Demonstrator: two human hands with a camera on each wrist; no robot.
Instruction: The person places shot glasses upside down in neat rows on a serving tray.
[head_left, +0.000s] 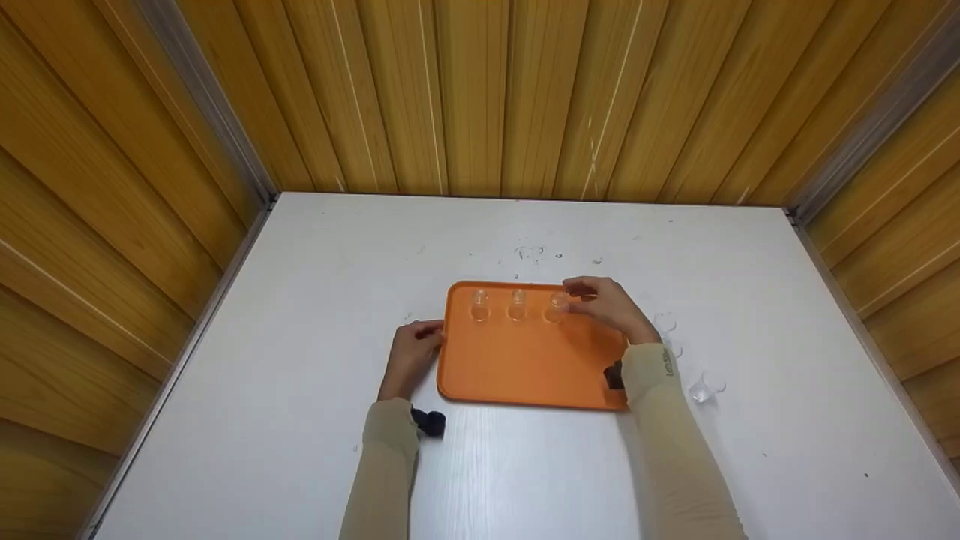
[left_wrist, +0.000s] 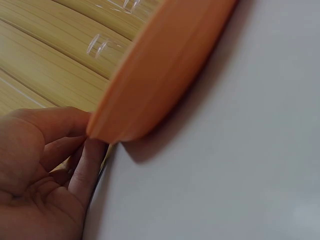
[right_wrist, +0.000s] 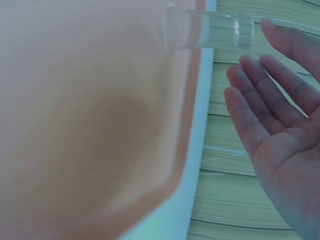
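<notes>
An orange tray lies on the white table. Along its far side, three small clear cups stand in a row: a left cup, a middle cup and a right cup. My left hand pinches the tray's left rim between thumb and finger. At the right cup is my right hand. Its fingers are spread and slightly bent in the right wrist view, with a small gap between thumb tip and cup.
Right of the tray, several more clear pieces lie on the table, among them a clear cup near the right forearm; some are partly hidden by the sleeve. Wood-patterned walls enclose the back and sides of the table.
</notes>
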